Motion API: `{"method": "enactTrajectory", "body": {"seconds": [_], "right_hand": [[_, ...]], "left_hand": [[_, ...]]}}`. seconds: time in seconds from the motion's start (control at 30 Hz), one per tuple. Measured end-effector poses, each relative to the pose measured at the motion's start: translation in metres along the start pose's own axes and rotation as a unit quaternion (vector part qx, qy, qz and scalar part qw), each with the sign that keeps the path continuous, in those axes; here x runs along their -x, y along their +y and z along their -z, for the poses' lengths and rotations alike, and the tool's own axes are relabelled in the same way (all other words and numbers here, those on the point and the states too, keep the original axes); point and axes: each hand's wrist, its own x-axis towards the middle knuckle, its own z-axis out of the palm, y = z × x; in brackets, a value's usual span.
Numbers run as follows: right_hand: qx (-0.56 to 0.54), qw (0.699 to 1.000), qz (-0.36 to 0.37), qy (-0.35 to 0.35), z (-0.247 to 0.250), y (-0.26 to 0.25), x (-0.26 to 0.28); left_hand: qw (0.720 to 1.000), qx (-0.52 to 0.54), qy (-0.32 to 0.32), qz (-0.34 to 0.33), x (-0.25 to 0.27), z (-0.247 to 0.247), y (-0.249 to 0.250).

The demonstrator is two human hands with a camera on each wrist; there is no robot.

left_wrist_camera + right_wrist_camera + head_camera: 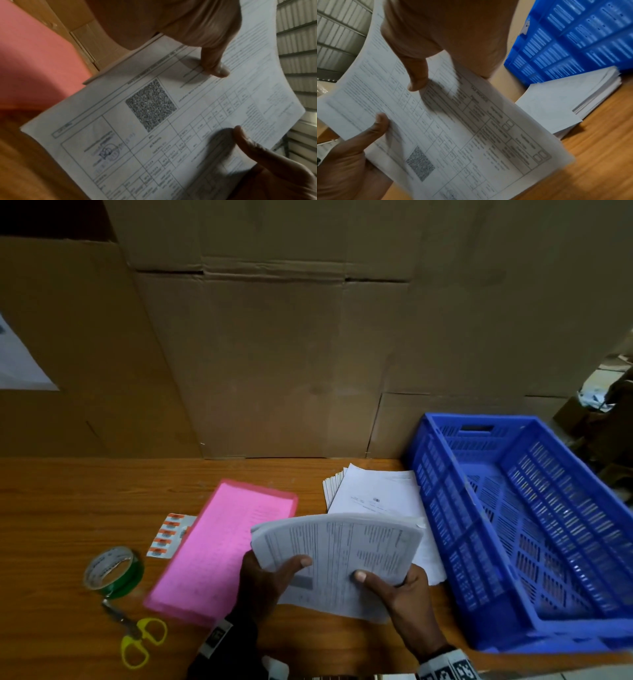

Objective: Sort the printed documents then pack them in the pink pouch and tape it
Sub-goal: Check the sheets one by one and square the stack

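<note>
I hold a thick, bowed stack of printed documents [342, 553] above the wooden table with both hands. My left hand [274, 573] grips its left edge, thumb on the top sheet, and my right hand [400, 583] grips the lower right edge, thumb on top too. The top sheet [154, 121] is a ruled form with a square code. In the left wrist view my left hand's thumb [216, 67] presses the page. In the right wrist view the right thumb [418, 82] does the same. The pink pouch [219, 549] lies flat to the left, partly under the papers. A second paper stack [376, 494] lies behind.
A green tape roll [113, 571], yellow-handled scissors [140, 635] and a strip of orange labels [171, 535] lie left of the pouch. A blue slotted crate [531, 525] stands on the right. Cardboard boxes [274, 354] wall off the table's back.
</note>
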Motion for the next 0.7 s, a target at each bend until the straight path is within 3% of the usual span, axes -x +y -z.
{"method": "enactTrajectory", "body": {"seconds": [0.2,0.5,0.7], "right_hand": [[-0.004,1.0,0.001,0.025,0.011,0.014,0.002],[-0.033,0.999,-0.014,0.011,0.004,0.01,-0.001],[-0.044,0.998,0.033,0.032,-0.009,-0.013,0.0]], "left_hand": [[0.999,-0.037,-0.028,0.003,0.001,0.012,-0.015],[0.998,-0.009,-0.057,0.014,0.002,0.0,0.003],[0.998,0.06,0.015,0.006,-0.002,-0.002,0.004]]}}
